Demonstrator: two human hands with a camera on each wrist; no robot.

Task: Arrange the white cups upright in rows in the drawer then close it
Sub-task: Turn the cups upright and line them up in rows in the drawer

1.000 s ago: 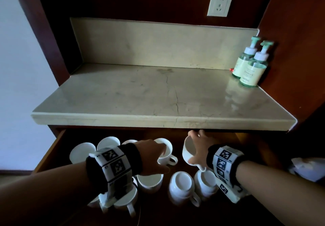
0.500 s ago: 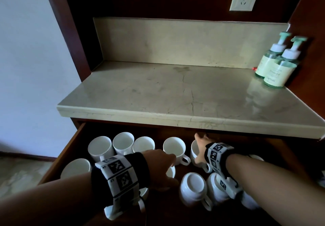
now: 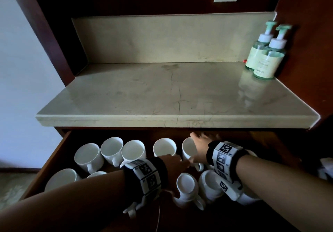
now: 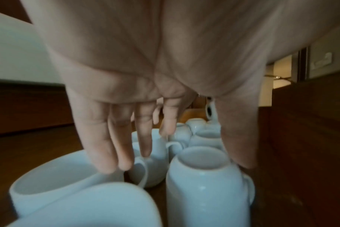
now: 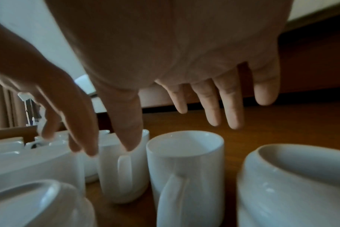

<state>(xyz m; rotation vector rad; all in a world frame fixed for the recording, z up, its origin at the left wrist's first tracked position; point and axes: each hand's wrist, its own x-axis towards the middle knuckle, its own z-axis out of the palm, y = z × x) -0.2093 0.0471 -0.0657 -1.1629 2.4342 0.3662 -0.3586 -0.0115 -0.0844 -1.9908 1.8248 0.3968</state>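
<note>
Both hands hover over the white cups (image 3: 133,150) in the open drawer (image 3: 54,157). The left hand (image 3: 173,165) has straight, loose fingers, holding nothing. The right hand (image 3: 200,147), at its 1 o'clock, spreads its fingers above an upright cup (image 5: 184,153). Overturned cups (image 3: 187,185) sit at 6 o'clock.

— How are the white cups (image 3: 112,148) set in the drawer (image 3: 52,161)?
— A back row of glossy handled cups is seen upright, mouths up, stretching from ahead of the left hand (image 3: 173,165) to just beside the right hand (image 3: 200,147), under whose fingers the rightmost cup (image 3: 187,148) stands.
— And nearer?
— An upturned cup (image 3: 187,186), base up, is found between the two wrists; a second inverted one (image 3: 210,185) lies under the right wrist. The wooden drawer is left open.
</note>
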